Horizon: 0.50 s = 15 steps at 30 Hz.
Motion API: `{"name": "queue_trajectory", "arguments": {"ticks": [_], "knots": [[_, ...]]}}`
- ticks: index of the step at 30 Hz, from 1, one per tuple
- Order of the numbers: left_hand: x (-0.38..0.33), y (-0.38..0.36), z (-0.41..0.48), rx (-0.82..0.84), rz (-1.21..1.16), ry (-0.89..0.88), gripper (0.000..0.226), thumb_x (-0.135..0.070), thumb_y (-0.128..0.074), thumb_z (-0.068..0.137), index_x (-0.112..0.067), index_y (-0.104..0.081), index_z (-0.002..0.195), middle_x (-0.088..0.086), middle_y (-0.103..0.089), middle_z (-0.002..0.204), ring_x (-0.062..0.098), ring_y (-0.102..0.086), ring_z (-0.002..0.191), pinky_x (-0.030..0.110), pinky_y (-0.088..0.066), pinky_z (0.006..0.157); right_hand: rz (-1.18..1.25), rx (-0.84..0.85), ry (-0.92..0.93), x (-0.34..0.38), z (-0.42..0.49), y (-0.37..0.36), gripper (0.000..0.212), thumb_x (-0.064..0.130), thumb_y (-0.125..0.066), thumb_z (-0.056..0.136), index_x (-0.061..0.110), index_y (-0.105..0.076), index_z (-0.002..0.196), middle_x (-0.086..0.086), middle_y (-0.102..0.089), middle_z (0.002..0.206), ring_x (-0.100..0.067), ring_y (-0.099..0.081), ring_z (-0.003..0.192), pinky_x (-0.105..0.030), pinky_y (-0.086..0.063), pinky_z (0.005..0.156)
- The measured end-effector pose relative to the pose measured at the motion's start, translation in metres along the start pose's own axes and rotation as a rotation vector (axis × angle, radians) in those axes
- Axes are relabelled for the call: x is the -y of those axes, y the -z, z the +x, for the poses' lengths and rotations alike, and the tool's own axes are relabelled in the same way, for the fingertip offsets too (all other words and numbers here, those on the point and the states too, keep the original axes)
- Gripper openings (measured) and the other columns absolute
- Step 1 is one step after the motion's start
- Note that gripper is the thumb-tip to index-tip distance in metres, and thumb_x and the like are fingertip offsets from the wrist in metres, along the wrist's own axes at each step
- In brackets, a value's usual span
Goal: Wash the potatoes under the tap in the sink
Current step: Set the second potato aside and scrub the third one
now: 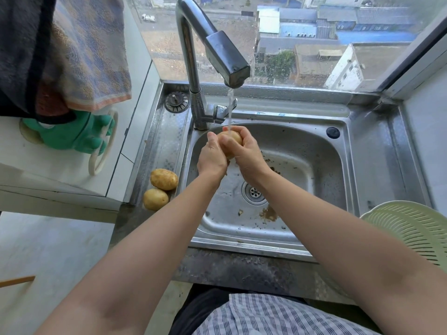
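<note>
Wet, firm potato (232, 139) likely slippery; both hands, left (212, 157) and right (244, 151), cup it around its middle.

Home kitchen — steel sink (343, 151), tap (193, 56), hung towels (92, 56), colander (411, 228)

Bare left hand (212, 157), right hand (247, 154) and forearms (169, 226), white shirt (266, 315) with fine dark-blue check, dark garment (200, 308)

daylight falls through a water-spotted window (278, 61) overlooking blue and grey rooftops (372, 16), with a white tiled wall (140, 122) and hanging towels (92, 64) at left, above a dark counter (242, 267) and pale floor (48, 250).
</note>
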State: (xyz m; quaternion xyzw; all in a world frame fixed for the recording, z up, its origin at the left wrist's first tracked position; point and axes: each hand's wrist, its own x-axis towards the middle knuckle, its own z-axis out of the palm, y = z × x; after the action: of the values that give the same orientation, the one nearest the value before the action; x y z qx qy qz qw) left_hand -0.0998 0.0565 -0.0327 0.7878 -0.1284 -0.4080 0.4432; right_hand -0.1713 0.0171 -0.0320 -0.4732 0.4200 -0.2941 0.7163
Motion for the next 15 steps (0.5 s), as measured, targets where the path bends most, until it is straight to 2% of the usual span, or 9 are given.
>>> {"name": "queue_trajectory", "arguments": {"ticks": [2, 3, 5, 6, 8, 9, 11, 13, 15], "knots": [[-0.002, -0.001, -0.005, 0.036, 0.004, 0.004, 0.076, -0.062, -0.012, 0.086, -0.008, -0.064, 0.095, 0.026, -0.069, 0.091, 0.043, -0.065, 0.084, 0.052, -0.053, 0.084, 0.040, -0.126, -0.036, 0.004, 0.002, -0.004, 0.009, 0.018, -0.060, 0.094, 0.009, -0.058, 0.096, -0.009, -0.056, 0.086, -0.015, -0.053, 0.065, -0.021, -0.044, 0.041], [-0.003, -0.003, -0.007, 0.061, -0.012, 0.011, 0.068, -0.057, -0.014, 0.090, -0.008, -0.061, 0.089, 0.021, -0.065, 0.078, 0.036, -0.060, 0.069, 0.045, -0.054, 0.069, 0.054, -0.190, -0.056, 0.005, 0.005, -0.005, 0.013, 0.022, -0.058, 0.096, 0.010, -0.059, 0.090, -0.009, -0.057, 0.082, -0.017, -0.054, 0.066, -0.021, -0.043, 0.041], [-0.005, -0.006, -0.008, 0.112, -0.103, 0.088, 0.057, -0.048, -0.018, 0.100, -0.009, -0.058, 0.090, 0.010, -0.053, 0.064, 0.020, -0.046, 0.051, 0.024, -0.040, 0.044, 0.042, -0.203, -0.050, 0.003, 0.007, -0.004, 0.015, 0.024, -0.057, 0.096, 0.011, -0.061, 0.092, -0.011, -0.063, 0.090, -0.021, -0.060, 0.078, -0.022, -0.047, 0.046], [-0.004, -0.005, -0.007, 0.133, -0.151, 0.135, 0.059, -0.049, -0.019, 0.101, -0.007, -0.059, 0.100, 0.007, -0.050, 0.063, 0.015, -0.042, 0.048, 0.020, -0.035, 0.041, 0.022, -0.141, -0.032, 0.003, 0.005, -0.004, 0.012, 0.022, -0.057, 0.095, 0.012, -0.062, 0.099, -0.010, -0.065, 0.101, -0.022, -0.061, 0.087, -0.022, -0.049, 0.053], [0.000, -0.003, 0.000, 0.159, -0.227, 0.179, 0.069, -0.061, -0.020, 0.098, -0.007, -0.058, 0.119, 0.005, -0.049, 0.064, 0.012, -0.041, 0.048, 0.021, -0.034, 0.042, 0.015, 0.003, -0.010, -0.002, 0.002, -0.002, 0.022, 0.014, -0.059, 0.092, 0.015, -0.059, 0.114, -0.008, -0.064, 0.120, -0.019, -0.062, 0.100, -0.022, -0.050, 0.068], [0.002, -0.001, 0.002, 0.164, -0.245, 0.187, 0.072, -0.065, -0.022, 0.096, -0.008, -0.058, 0.122, 0.005, -0.049, 0.065, 0.012, -0.041, 0.048, 0.021, -0.034, 0.042, 0.032, 0.023, -0.013, -0.004, 0.000, -0.001, 0.026, 0.011, -0.059, 0.091, 0.016, -0.058, 0.116, -0.009, -0.065, 0.122, -0.017, -0.062, 0.101, -0.021, -0.050, 0.071], [0.003, -0.001, 0.004, 0.167, -0.226, 0.193, 0.066, -0.061, -0.027, 0.097, -0.008, -0.056, 0.125, 0.006, -0.049, 0.067, 0.012, -0.041, 0.048, 0.019, -0.035, 0.040, 0.079, -0.042, -0.015, -0.003, 0.000, -0.001, 0.017, 0.009, -0.055, 0.094, 0.013, -0.060, 0.109, -0.013, -0.069, 0.112, -0.017, -0.064, 0.094, -0.019, -0.052, 0.066], [0.002, -0.001, 0.001, 0.155, -0.197, 0.203, 0.054, -0.048, -0.028, 0.099, -0.006, -0.055, 0.121, 0.008, -0.050, 0.068, 0.013, -0.040, 0.048, 0.017, -0.034, 0.038, 0.157, -0.113, -0.035, -0.001, 0.004, 0.001, 0.014, 0.009, -0.046, 0.100, 0.011, -0.059, 0.106, -0.019, -0.069, 0.106, -0.021, -0.066, 0.090, -0.021, -0.053, 0.061], [0.003, 0.000, 0.000, 0.139, -0.219, 0.230, 0.046, -0.041, -0.026, 0.100, -0.005, -0.056, 0.102, 0.010, -0.048, 0.064, 0.014, -0.037, 0.045, 0.016, -0.029, 0.036, 0.229, -0.046, -0.050, -0.003, 0.007, 0.006, 0.016, 0.010, -0.041, 0.103, 0.010, -0.055, 0.109, -0.020, -0.069, 0.111, -0.025, -0.067, 0.097, -0.029, -0.056, 0.073]]}}
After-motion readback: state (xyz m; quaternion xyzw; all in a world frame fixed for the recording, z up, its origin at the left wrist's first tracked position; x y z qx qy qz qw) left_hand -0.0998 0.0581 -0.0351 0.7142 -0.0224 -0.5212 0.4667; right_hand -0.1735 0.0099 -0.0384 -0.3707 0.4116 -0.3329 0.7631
